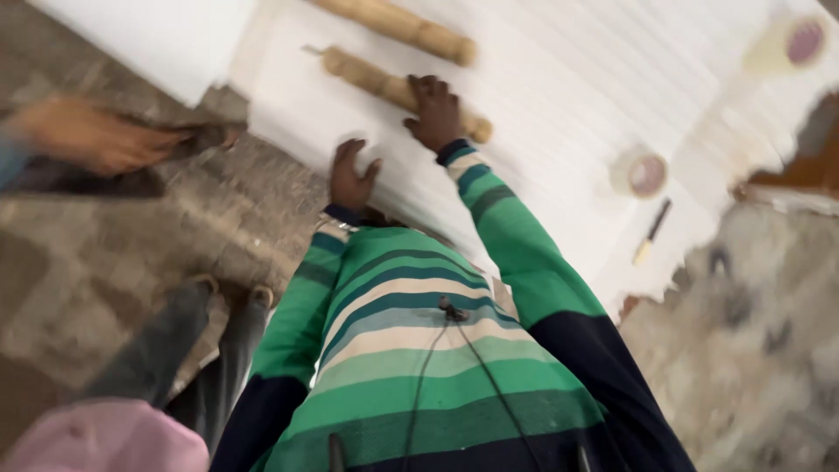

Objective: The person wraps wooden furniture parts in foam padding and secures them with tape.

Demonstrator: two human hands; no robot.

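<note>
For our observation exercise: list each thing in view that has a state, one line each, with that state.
Left hand: open, flat on the white sheet.
Right hand: resting on the nearer bamboo roll.
Farther bamboo roll: lying untouched.
Tape rolls: lying flat.
Knife: lying untouched.

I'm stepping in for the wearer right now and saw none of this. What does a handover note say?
Left hand: open, flat on the white sheet near its edge.
Right hand: resting on the nearer bamboo piece; grip unclear.
Second bamboo piece lies beyond it, apart.
Two tape rolls and a small knife lie on the sheet to the right.
Another person's hand is at the far left, blurred.
Done and left: the picture cannot settle it.
</note>
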